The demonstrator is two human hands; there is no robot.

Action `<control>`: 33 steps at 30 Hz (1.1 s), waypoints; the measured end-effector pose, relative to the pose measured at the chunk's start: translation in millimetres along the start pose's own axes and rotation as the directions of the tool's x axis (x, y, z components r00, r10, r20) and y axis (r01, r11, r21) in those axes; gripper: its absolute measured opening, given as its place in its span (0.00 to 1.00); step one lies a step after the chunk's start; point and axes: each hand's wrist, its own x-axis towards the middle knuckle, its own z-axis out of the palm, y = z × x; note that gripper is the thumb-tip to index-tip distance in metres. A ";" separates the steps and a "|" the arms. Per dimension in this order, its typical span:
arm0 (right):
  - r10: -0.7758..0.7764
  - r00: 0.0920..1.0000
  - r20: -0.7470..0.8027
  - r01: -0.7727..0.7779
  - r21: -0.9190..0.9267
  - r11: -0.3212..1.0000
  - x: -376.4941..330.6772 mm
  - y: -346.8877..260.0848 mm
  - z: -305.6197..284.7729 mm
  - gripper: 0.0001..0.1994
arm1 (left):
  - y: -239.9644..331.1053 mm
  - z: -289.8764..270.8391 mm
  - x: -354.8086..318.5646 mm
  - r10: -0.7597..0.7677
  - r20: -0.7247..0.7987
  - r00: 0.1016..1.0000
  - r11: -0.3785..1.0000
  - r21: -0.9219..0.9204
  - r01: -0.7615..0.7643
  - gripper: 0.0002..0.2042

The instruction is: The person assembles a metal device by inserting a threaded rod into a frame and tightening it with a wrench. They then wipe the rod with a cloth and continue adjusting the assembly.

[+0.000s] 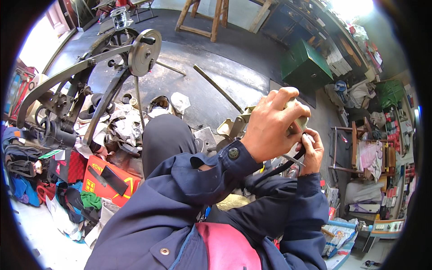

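Observation:
My left hand [271, 128] is raised in front of me, its fingers wrapped round a small pale greenish object [303, 122] that they mostly hide; its kind does not show. Close beside it, my right hand [313, 155] has thumb and fingers pinched together, touching or almost touching that object. A narrow dark strap [284, 167] runs down from near the right fingertips toward my lap; whether they grip it I cannot make out. Behind my left wrist is a metal stand [238, 126], partly covered by the hand.
A black iron hand-cranked machine with a wheel [145, 53] stands at left. Below it are heaped cloth and shoe scraps [123, 126] and a red box [108, 182] bearing a dark phone-like slab [114, 180]. A rod [218, 87] slants ahead; a green box [306, 65] sits far right.

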 end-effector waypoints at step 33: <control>-0.427 0.607 0.670 0.256 0.344 0.903 43.7 -63.0 59.6 0.47 | 12.3 -35.2 10.5 -0.099 0.316 0.943 0.995 0.013 0.100 0.21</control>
